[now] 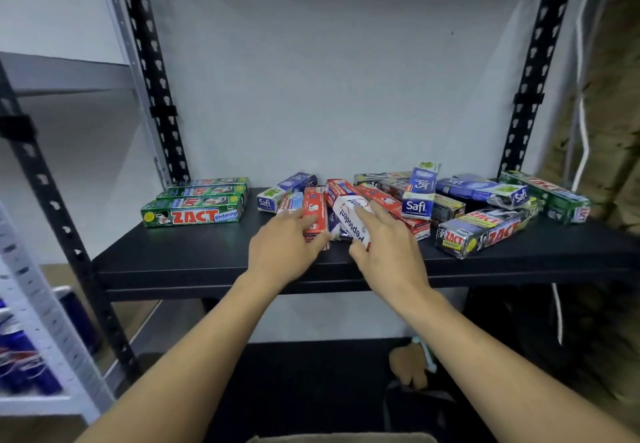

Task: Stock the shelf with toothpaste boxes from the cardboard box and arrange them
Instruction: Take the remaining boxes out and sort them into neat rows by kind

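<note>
A black shelf (194, 259) carries many toothpaste boxes. Green Zact boxes (194, 212) lie in a neat stack at the left. A loose pile fills the middle and right: blue Safi boxes (420, 190), red boxes and silver Zact boxes (481, 229). My left hand (284, 248) holds a red box (314, 210), thumb at its near end and fingers along its left side. My right hand (388, 245) holds a white Pepsodent box (351, 217), fingers lying over its right side and thumb at its near end. The cardboard box is out of sight.
Black perforated uprights (152, 72) (536, 72) frame the bay in front of a white wall. A grey rack (52, 332) at the left holds blue cans (20, 356). A lower black shelf (311, 373) carries a tan object (408, 363). Patterned fabric (602, 131) hangs at the right.
</note>
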`<state>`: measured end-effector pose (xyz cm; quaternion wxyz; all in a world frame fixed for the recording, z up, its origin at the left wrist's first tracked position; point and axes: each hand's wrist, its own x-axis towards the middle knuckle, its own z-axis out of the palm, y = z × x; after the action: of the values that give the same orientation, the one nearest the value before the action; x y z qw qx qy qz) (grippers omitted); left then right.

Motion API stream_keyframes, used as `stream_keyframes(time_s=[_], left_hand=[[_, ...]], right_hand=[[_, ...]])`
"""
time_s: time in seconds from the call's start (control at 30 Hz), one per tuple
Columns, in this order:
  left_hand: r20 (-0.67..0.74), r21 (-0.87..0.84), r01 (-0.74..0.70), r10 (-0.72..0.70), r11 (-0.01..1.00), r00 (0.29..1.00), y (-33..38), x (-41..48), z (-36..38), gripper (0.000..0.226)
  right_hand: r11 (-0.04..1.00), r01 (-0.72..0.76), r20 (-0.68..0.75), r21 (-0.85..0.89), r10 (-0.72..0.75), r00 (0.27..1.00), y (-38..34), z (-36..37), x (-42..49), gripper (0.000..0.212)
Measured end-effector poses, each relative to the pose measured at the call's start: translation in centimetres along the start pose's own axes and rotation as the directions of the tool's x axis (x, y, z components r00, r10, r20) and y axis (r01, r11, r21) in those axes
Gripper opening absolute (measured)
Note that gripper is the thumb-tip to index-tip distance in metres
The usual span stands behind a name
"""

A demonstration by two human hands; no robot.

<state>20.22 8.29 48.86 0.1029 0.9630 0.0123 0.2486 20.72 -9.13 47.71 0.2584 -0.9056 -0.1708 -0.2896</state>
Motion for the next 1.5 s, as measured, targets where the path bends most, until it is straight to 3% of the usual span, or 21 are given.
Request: stream_keyframes(time_s=[0.13,0.53,0.67,0.8,1.13,1.5], left_hand=[[-0.015,0.052,0.02,-0.019,0.998,1.0,0.2,-0.1,0.0,0.056],[-0.097,0.082,0.036,-0.028,0.996,0.995,-0.4,-0.4,1.1,0.055],[-0.112,0.076,0.032,-0.023,0.997,0.993,-0.6,-0.4,1.3,0.055],[-0.121,0.085,0.042,-0.031,0.996,0.992,-0.6,-0.3,1.5,0.057],[-0.139,0.101,0.034,-0.02,0.994,0.99,-0.5,-0.4,1.4,0.058],[-0.206,0.121,0.044,-0.018,0.992,0.978,-0.9,-1.7,1.1,0.056]], right_hand=[[0.976,0.038,-0.097,-0.212,-0.059,0.994,1.3,-0.2,-0.3,0.052],[0.917,0.043,-0.209,-0.397,-0.136,0.968,3.1,-1.5,-0.6,0.047],[0.906,0.026,-0.166,-0.423,-0.106,0.98,2.9,-1.7,-0.3,0.045],[0.866,0.163,0.005,-0.472,-0.182,0.983,2.7,-1.4,0.1,0.043],[0.937,0.219,0.131,-0.272,-0.19,0.973,2.1,-1.1,1.8,0.042],[0.973,0.222,0.166,-0.063,-0.209,0.964,3.2,-3.4,0.6,0.029]])
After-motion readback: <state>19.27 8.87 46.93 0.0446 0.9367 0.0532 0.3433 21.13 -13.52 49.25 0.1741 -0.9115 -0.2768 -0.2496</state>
